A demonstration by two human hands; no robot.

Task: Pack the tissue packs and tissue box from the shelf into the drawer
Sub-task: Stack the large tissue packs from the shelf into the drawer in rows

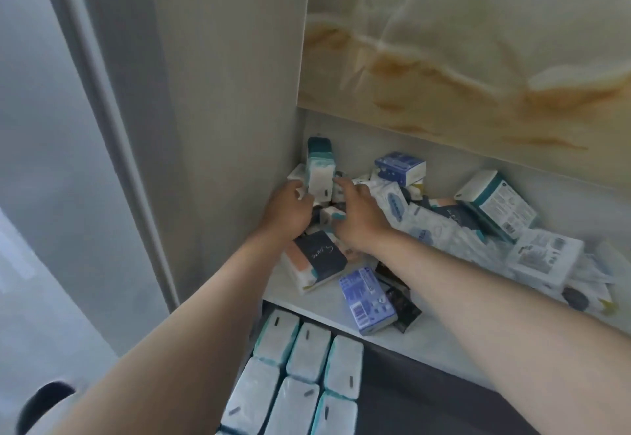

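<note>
On the white shelf (pixel 430 339) my left hand (pixel 290 211) grips the tall teal-and-white plastic tissue pack (pixel 319 171); my right hand (pixel 358 217) touches its other side with straight fingers.

A tall grey side panel (pixel 222 127) walls your left; jumbled wrapped tissue packs (pixel 440 229) crowd the white shelf (pixel 426 340); the right half of the dark drawer (pixel 426 397) is free.

White tissue packs (pixel 309 352) with teal edges, blue pack (pixel 368 301), cream wall panel (pixel 478 58) with amber veins
</note>
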